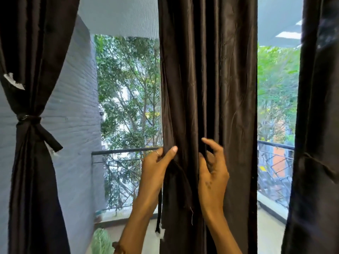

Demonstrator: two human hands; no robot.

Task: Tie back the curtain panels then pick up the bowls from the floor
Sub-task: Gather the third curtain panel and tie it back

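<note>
Dark brown satin is hanging in three panels across the window. The left panel [34, 143] is already cinched at its waist by a tie [31, 119], one loose end sticking out to the right. The middle panel [207, 79] is hanging straight, and both hands are working at its folds. The left hand [157, 162] is pinching the panel's left edge, thumb pressed on the front, with a strap [160, 213] dangling below it. The right hand [212, 167] is half open, fingers curled loosely against the cloth; whether it is gripping anything, I cannot tell. The right panel [317, 125] is hanging at the far right edge. Trees and a railing [124, 150] are showing outside.
</note>
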